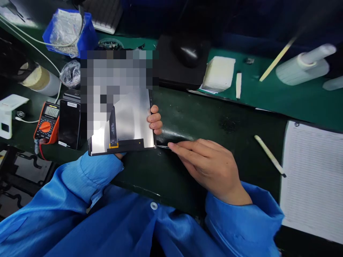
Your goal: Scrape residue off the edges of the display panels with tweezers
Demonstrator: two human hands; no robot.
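Left hand (154, 118): fingers clenched around display panel (134, 125), 3 o'clock edge. Right hand (209, 167): fingers apparently pinching thin metal blade (163, 146) at panel's 4 o'clock corner.

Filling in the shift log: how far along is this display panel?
Done: hard to say; a black flex cable lies on the silver back of the display panel, its yellow-marked end near the lower edge. In hand: the left hand holds the panel up; the right hand has a fingertip at its lower right corner. Remaining: unclear; the multimeter sits beside it, no lead seen on the panel, and the panel's upper part is pixelated.
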